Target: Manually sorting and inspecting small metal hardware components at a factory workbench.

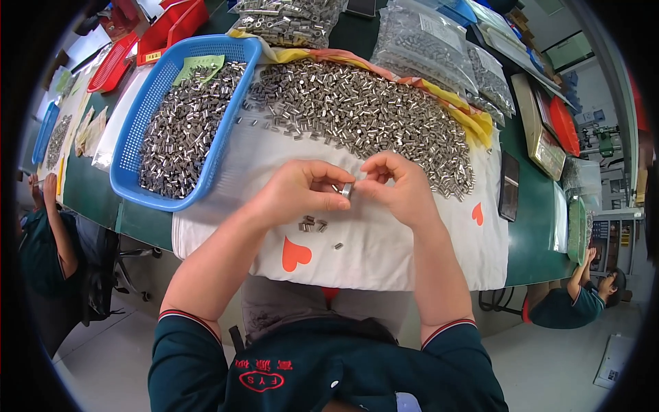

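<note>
My left hand (298, 189) is closed, its thumb and fingers gripping a small shiny metal cylinder (346, 191); a second bit of metal shows between the fingers. Close beside it, my right hand (403, 187) is curled with thumb and fingertips drawn together at the cylinder's far side; what they pinch, if anything, is hidden. Below the left hand, several short metal cylinders (312, 224) lie in a loose cluster on the white cloth (367, 264). One more cylinder (338, 245) lies alone nearer me. Beyond both hands spreads a wide pile of such metal cylinders (357, 103).
A blue perforated basket (125, 154) full of cylinders stands at the left, with a green slip inside. Bags of metal parts (422, 44) sit behind a yellow-red cloth roll (473, 123). A dark phone (509, 187) lies right. Other people work at both sides.
</note>
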`<act>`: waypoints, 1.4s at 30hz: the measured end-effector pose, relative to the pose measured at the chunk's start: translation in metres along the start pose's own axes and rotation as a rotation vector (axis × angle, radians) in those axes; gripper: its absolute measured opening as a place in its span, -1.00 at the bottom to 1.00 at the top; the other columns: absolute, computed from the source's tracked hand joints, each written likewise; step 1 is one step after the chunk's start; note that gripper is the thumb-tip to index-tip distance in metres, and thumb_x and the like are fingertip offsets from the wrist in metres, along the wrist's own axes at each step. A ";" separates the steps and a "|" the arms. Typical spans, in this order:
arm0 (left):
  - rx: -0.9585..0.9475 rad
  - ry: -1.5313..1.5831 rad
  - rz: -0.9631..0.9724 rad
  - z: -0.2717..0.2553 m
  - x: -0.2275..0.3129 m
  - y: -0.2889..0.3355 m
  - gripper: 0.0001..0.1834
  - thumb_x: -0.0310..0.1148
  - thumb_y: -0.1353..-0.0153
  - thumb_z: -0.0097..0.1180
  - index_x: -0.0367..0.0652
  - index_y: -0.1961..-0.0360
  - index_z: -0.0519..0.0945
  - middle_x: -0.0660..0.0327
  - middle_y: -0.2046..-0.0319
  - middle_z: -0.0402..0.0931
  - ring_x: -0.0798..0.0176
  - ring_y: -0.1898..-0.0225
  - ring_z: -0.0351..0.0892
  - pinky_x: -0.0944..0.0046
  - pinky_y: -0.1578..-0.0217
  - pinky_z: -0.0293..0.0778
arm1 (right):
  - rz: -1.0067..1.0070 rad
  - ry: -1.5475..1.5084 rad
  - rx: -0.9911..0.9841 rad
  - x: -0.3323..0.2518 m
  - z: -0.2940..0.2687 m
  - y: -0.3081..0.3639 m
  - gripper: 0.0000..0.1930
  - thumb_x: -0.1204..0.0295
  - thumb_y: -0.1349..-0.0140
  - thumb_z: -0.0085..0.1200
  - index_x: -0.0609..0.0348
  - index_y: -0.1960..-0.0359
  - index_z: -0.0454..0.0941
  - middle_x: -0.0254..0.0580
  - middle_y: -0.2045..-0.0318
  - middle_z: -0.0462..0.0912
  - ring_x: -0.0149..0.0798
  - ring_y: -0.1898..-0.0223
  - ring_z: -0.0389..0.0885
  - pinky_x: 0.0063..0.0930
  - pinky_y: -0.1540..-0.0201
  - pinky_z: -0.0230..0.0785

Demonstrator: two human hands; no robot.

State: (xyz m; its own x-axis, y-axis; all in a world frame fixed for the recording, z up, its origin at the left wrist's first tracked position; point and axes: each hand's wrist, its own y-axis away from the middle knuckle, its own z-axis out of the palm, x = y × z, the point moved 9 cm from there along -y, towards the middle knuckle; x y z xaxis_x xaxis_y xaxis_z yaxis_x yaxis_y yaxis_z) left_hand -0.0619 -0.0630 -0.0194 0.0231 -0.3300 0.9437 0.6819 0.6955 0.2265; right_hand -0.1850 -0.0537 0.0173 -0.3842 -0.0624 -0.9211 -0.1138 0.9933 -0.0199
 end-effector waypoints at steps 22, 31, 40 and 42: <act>0.160 0.052 0.129 -0.018 0.014 -0.006 -0.65 -0.54 -0.01 0.18 -0.31 0.12 0.47 0.24 0.27 0.51 0.47 0.28 0.50 0.48 0.23 0.44 | -0.044 0.190 0.169 -0.014 -0.002 -0.005 -0.94 0.54 0.04 0.08 0.19 0.48 0.53 -0.28 0.50 0.52 -0.34 0.43 0.47 -0.48 0.34 0.31; 0.065 0.077 0.080 -0.006 -0.009 -0.002 -0.62 -0.54 -0.03 0.17 -0.33 0.07 0.45 0.21 0.30 0.54 0.44 0.29 0.52 0.49 0.25 0.45 | -0.081 0.000 0.068 -0.017 0.007 0.014 -0.92 0.59 0.05 0.11 0.24 0.46 0.55 -0.31 0.50 0.56 -0.47 0.46 0.47 -0.62 0.37 0.31; 0.181 -0.163 0.113 -0.014 0.007 -0.002 -0.63 -0.46 0.02 0.24 -0.32 0.14 0.52 0.19 0.28 0.55 0.43 0.29 0.52 0.44 0.25 0.45 | -0.271 0.365 0.179 -0.037 0.010 0.013 -0.95 0.54 0.05 0.11 0.19 0.49 0.55 -0.21 0.52 0.56 -0.28 0.50 0.52 -0.49 0.43 0.35; 0.177 -0.176 0.145 -0.015 0.008 -0.004 -0.62 -0.45 0.03 0.25 -0.32 0.14 0.51 0.18 0.28 0.55 0.43 0.28 0.52 0.43 0.24 0.44 | -0.236 0.260 0.203 -0.035 0.007 0.012 -0.95 0.55 0.04 0.10 0.21 0.48 0.55 -0.23 0.52 0.57 -0.32 0.49 0.53 -0.53 0.41 0.36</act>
State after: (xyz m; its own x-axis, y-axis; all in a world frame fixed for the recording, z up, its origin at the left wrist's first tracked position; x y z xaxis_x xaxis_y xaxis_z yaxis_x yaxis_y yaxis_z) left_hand -0.0529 -0.0780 -0.0160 -0.0270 -0.1136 0.9932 0.5420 0.8332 0.1100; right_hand -0.1666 -0.0394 0.0465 -0.5913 -0.2881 -0.7532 -0.0532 0.9459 -0.3200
